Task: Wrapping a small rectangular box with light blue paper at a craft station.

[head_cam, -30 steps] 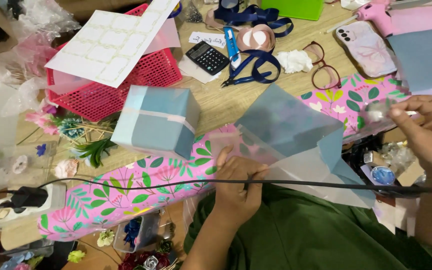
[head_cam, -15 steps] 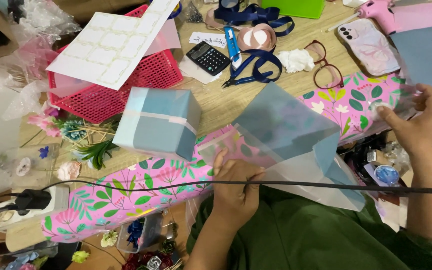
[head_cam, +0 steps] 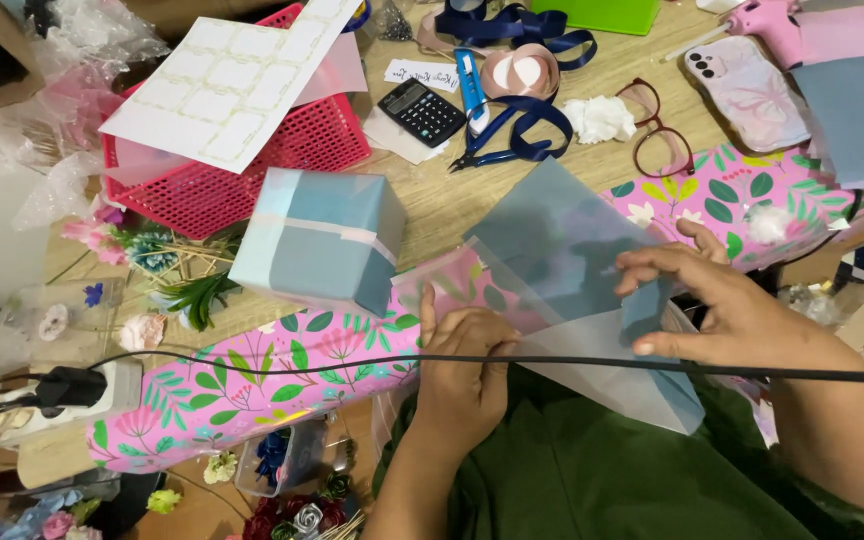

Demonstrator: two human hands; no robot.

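A translucent blue-grey sheet [head_cam: 562, 250] lies folded over the pink floral wrapping paper roll [head_cam: 252, 385] in front of me. My left hand [head_cam: 462, 365] grips the sheet's near left edge, thumb pointing up along it. Spread over the sheet's right part, my right hand [head_cam: 727, 305] pinches it at the fold. A light blue gift box [head_cam: 322, 235] with a pale ribbon stands just left of the sheet. A black cable [head_cam: 672, 368] runs across under both hands.
A red basket [head_cam: 252, 165] under a white sticker sheet sits at the back left. Calculator [head_cam: 422, 110], blue ribbon [head_cam: 527, 120], glasses [head_cam: 657, 135], phone [head_cam: 747, 90] and grey paper [head_cam: 862, 115] lie behind. A power strip [head_cam: 47, 400] and artificial flowers [head_cam: 162, 290] are at left.
My right hand has come in from the far right and now rests on the sheet. The sheet has shifted a little and its fold lies flatter. The left hand has hardly moved.
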